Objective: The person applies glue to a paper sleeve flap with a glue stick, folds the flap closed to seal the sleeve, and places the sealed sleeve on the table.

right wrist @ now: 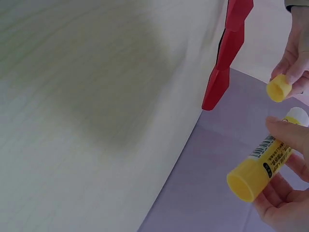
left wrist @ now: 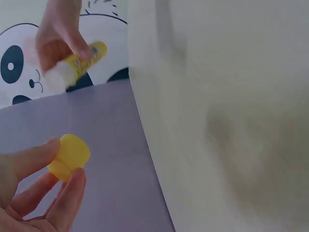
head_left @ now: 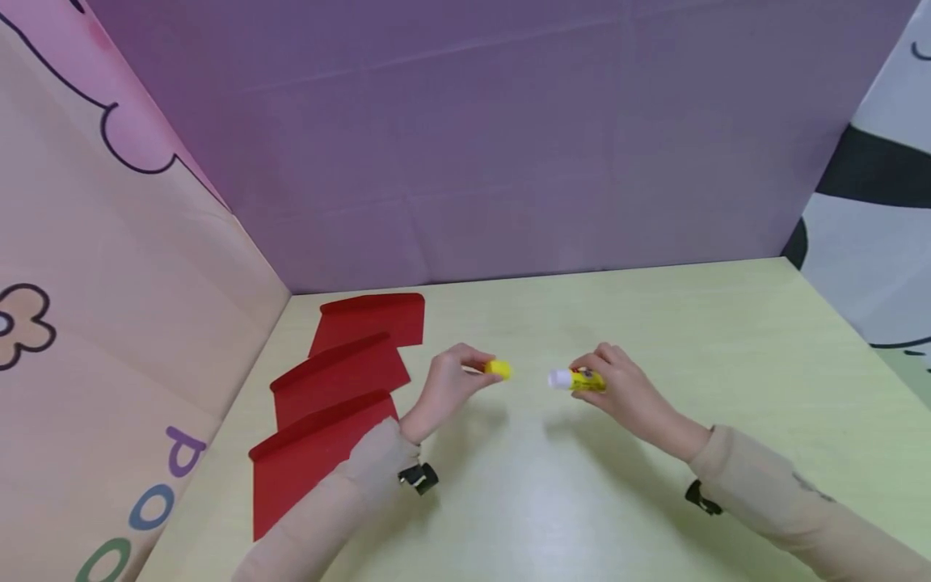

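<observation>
Between thumb and fingers, my left hand (head_left: pixel 448 384) pinches a yellow cap (head_left: pixel 499 369) above the middle of the table. To its right, my right hand (head_left: pixel 631 394) grips a yellow glue stick (head_left: pixel 587 381), its white end uncovered and facing the cap. A gap separates cap and stick. The left wrist view shows the cap (left wrist: pixel 72 153) held at the fingertips, with the glue stick (left wrist: pixel 77 67) beyond it. Printed text, a barcode and the yellow base of the glue stick (right wrist: pixel 263 164) show in the right wrist view.
Three red envelopes overlap in a column on the table's left: a far one (head_left: pixel 378 319), a middle one (head_left: pixel 338 382) and a near one (head_left: pixel 313 461), partly behind the left sleeve. A purple wall (head_left: pixel 494 162) backs the pale table (head_left: pixel 727 339); printed panels flank both sides.
</observation>
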The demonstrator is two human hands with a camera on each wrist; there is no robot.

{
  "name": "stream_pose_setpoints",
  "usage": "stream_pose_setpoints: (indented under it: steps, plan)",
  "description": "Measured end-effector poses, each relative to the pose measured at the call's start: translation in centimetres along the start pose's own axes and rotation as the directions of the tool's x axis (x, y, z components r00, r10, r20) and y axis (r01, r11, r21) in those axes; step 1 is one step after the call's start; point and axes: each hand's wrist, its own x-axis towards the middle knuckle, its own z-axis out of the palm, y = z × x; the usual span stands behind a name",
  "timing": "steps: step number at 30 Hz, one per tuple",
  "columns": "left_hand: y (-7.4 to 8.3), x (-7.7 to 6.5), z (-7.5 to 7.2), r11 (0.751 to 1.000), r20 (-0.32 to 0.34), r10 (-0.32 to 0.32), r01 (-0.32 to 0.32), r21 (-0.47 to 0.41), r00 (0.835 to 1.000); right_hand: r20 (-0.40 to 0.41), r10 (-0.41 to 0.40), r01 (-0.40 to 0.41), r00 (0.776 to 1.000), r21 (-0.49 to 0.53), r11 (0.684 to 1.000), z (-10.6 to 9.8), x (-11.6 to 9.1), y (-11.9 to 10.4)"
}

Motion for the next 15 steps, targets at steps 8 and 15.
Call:
stream_pose_setpoints:
  steps: [8, 15]
  plan:
    - [-0.7, 2.2, -1.8, 0.981, -0.029, 0.058, -0.051, 0.186, 0.998, 0.036, 0.155, -0.159, 0.987, 0.197, 0.967, -0.2, 0.0, 0.3]
    - [-1.7, 4.4, -3.1, 0.971, -0.037, 0.007, 0.002, 0.238, 0.999, 0.075, 0.229, -0.240, 0.971, 0.330, 0.913, -0.3, 0.0, 0.6]
